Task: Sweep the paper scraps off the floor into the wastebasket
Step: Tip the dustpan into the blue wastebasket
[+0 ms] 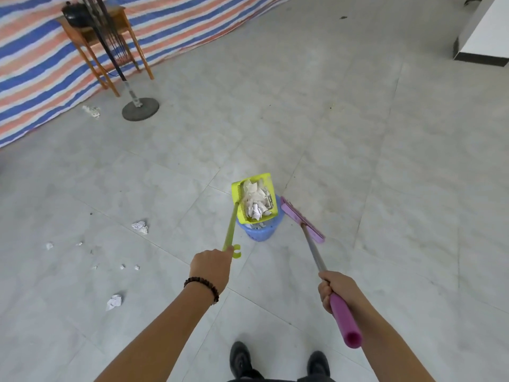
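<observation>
My left hand [212, 267] grips the handle of a lime-green dustpan [239, 188], which is tilted over a small blue wastebasket [261, 232]. White paper scraps [257, 201] fill the pan and lie at the basket's mouth. My right hand [334, 289] holds the purple grip of a broom; its purple head [301, 219] hangs just right of the basket. More crumpled scraps lie on the grey tile floor to the left: one [140, 227] near the basket, another [114, 301] closer to me, and small bits [49, 245] between.
A wooden stool [110, 45] with a black pot stands at the back left against a striped tarp [33, 67]. A pole on a round base [140, 108] stands in front of it. A white wall block [484, 37] sits far right. My shoes [241, 359] are below.
</observation>
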`<state>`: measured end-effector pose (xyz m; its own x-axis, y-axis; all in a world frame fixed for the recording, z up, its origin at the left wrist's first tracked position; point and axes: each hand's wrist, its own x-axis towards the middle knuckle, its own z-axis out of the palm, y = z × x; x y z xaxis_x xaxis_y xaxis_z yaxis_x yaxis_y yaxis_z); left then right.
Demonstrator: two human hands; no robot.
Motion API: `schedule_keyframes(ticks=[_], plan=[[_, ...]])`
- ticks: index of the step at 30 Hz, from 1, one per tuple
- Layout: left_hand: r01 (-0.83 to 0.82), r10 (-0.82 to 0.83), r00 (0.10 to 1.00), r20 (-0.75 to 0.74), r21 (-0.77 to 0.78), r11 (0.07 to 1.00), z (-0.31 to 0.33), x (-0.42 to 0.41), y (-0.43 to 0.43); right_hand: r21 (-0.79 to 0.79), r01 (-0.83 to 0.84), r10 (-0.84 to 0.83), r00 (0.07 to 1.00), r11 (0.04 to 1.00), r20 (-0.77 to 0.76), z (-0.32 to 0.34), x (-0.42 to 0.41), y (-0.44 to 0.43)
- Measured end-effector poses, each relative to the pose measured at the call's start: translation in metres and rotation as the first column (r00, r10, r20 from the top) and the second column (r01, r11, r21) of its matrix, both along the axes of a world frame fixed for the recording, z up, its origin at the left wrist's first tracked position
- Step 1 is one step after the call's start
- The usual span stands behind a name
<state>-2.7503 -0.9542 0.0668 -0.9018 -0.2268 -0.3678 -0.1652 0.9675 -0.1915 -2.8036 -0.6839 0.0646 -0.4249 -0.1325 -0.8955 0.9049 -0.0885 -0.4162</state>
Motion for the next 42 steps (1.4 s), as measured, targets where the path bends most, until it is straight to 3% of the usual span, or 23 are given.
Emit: schedule_keyframes(ticks=[3,6,7,8,9,10,11,19,21,24,31,33,36,40,42], plan=[[-0.014,0.015,1.0,-0.018,0.08,0.997,-0.019,0.001,0.023,0.014,-0.036,0.037,0.999,0.999,-0.025,-0.004,-0.005,0.017],[-0.266,0.269,0.963,0.032,0.286,0.92,-0.031,0.001,0.035,0.039,-0.079,0.082,0.995,0.996,-0.057,-0.009,-0.01,0.03],[-0.428,0.421,0.9,0.11,0.408,0.807,-0.032,-0.002,0.035,0.048,-0.092,0.095,0.993,0.995,-0.063,-0.01,-0.011,0.032],[-0.588,0.573,0.789,0.221,0.542,0.6,-0.034,-0.006,0.034,0.055,-0.102,0.105,0.992,0.993,-0.064,-0.011,-0.012,0.034],[-0.692,0.671,0.651,0.356,0.641,0.332,-0.037,-0.008,0.033,0.062,-0.112,0.115,0.991,0.992,-0.062,-0.012,-0.012,0.035],[-0.742,0.697,0.538,0.474,0.659,0.123,-0.039,-0.01,0.031,0.07,-0.123,0.128,0.99,0.99,-0.057,-0.013,-0.011,0.036],[-0.77,0.683,0.478,0.552,0.638,0.023,-0.04,-0.01,0.029,0.078,-0.136,0.141,0.989,0.988,-0.051,-0.015,-0.01,0.036],[-0.841,0.487,0.409,0.771,0.526,-0.125,-0.054,-0.022,0.04,0.088,-0.136,0.136,0.991,0.987,0.008,-0.028,-0.002,0.034],[-0.833,0.499,0.451,0.74,0.55,-0.064,-0.054,-0.024,0.041,0.089,-0.132,0.129,0.991,0.987,0.029,-0.03,0.0,0.033],[-0.797,0.553,0.55,0.626,0.59,0.125,-0.045,-0.027,0.039,0.069,-0.12,0.117,0.992,0.99,0.049,-0.032,0.002,0.03],[-0.767,0.586,0.621,0.52,0.559,0.317,-0.025,-0.016,0.027,0.035,-0.113,0.112,0.993,0.993,0.035,-0.03,0.0,0.023],[-0.69,0.555,0.719,0.418,0.529,0.495,-0.025,-0.009,0.031,0.048,-0.132,0.131,0.991,0.99,0.021,-0.031,-0.001,0.025],[-0.516,0.428,0.856,0.29,0.434,0.738,-0.027,0.004,0.042,0.075,-0.158,0.159,0.987,0.985,0.002,-0.032,-0.002,0.028],[-0.375,0.312,0.904,0.292,0.193,0.907,-0.049,0.027,0.05,0.103,-0.172,0.174,0.985,0.98,-0.006,-0.032,0.001,0.032],[-0.317,0.275,0.902,0.332,0.077,0.945,-0.058,0.036,0.049,0.104,-0.17,0.172,0.985,0.98,-0.01,-0.032,0.002,0.035]])
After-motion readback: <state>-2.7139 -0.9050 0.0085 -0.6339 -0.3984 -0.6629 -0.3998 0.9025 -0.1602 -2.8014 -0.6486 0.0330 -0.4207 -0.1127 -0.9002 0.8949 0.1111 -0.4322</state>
